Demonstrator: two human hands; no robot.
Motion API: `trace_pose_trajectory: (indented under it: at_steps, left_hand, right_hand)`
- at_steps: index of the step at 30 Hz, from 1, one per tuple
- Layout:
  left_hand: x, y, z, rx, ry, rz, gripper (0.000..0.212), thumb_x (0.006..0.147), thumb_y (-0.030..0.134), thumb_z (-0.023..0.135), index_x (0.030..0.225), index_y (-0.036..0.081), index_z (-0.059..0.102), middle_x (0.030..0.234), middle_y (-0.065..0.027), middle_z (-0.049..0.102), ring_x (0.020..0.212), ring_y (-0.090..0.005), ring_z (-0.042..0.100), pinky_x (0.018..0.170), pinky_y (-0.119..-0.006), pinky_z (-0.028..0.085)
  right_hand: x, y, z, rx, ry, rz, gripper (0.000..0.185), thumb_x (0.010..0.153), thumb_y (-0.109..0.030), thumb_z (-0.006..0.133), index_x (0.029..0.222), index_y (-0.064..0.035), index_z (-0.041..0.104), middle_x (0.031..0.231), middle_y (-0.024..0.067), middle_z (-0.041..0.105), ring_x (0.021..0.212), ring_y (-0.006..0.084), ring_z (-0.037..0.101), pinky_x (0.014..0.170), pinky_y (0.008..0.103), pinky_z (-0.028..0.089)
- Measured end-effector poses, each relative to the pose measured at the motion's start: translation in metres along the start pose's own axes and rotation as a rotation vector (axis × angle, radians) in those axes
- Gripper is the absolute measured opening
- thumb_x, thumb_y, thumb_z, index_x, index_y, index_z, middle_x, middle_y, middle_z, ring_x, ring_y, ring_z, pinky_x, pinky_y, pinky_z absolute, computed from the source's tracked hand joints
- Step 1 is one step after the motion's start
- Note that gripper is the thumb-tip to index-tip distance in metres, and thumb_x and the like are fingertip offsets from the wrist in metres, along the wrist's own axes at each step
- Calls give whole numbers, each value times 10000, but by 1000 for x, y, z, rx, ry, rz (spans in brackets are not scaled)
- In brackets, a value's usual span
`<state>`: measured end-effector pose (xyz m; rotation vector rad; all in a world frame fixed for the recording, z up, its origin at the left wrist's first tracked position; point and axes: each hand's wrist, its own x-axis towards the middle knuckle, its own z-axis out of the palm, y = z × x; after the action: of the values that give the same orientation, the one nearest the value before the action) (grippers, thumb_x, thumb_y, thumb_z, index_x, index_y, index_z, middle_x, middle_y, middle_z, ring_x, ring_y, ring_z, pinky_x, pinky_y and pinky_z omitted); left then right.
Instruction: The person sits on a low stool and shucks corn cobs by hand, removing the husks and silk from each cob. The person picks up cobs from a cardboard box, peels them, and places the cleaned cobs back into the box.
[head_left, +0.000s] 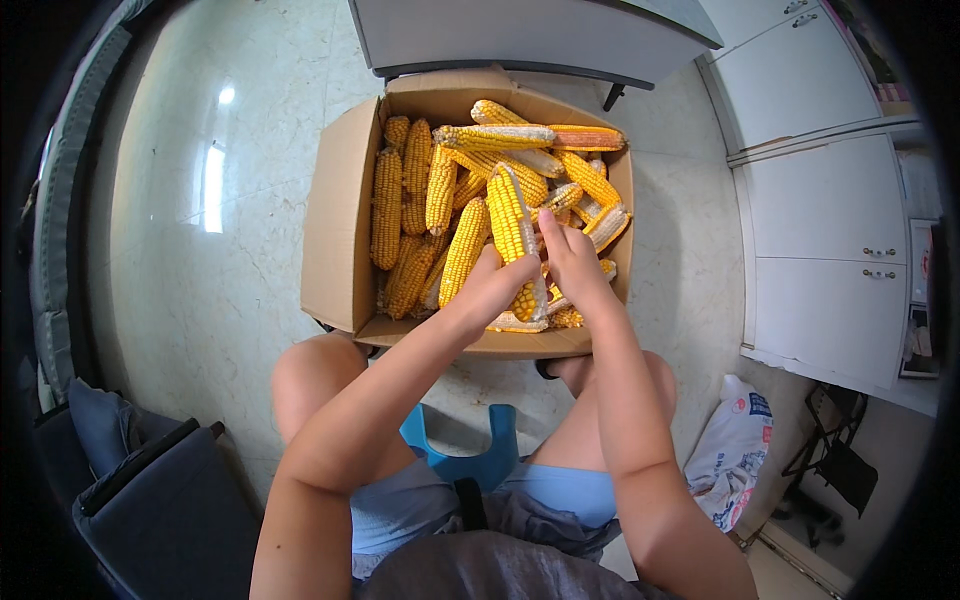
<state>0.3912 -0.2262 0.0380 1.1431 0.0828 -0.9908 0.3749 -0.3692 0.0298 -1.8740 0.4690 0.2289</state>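
Observation:
My left hand (501, 279) is closed around the lower part of a yellow corn cob (508, 214). The cob is tilted above the box, its right side pale where kernels are gone. Close against that pale side is my right hand (576, 264), with one digit pointing up along it; its other fingertips are partly hidden, so whether it grips the cob is unclear. Beneath both hands stands an open cardboard box (341, 217) full of corn cobs. Full cobs (387, 210) fill its left side. On the right lie partly stripped ones, including a reddish cob (589, 138).
A blue plastic stool (469, 466) shows between my legs. Beyond the box is a grey furniture panel (517, 37). White cabinets (825, 195) line the right, with a printed plastic bag (731, 450) and a folding stool (844, 469) nearby. Dark cushioned seating (169, 510) is at lower left.

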Motion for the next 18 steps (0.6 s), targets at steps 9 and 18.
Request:
trace_pose_trajectory:
  at_steps: [9,18]
  left_hand:
    - [-5,6,13,40,-68,34,283,766,122,475,1005,-27,455,872,-110,561,750,-202,620,665,-301,507]
    - [-3,-8,7,280,-38,120,275,749,130,488,968,-33,461,812,-81,527,702,-155,542,638,-289,458]
  right_hand:
    - [0,-11,-3,185,-23,96,523,799,-505,569,862,14,571,714,57,567,618,99,521,557,233,422]
    - [3,3,-3,-46,55,-57,530,826,-476,526,765,47,581,631,118,578,585,178,536,568,314,425]
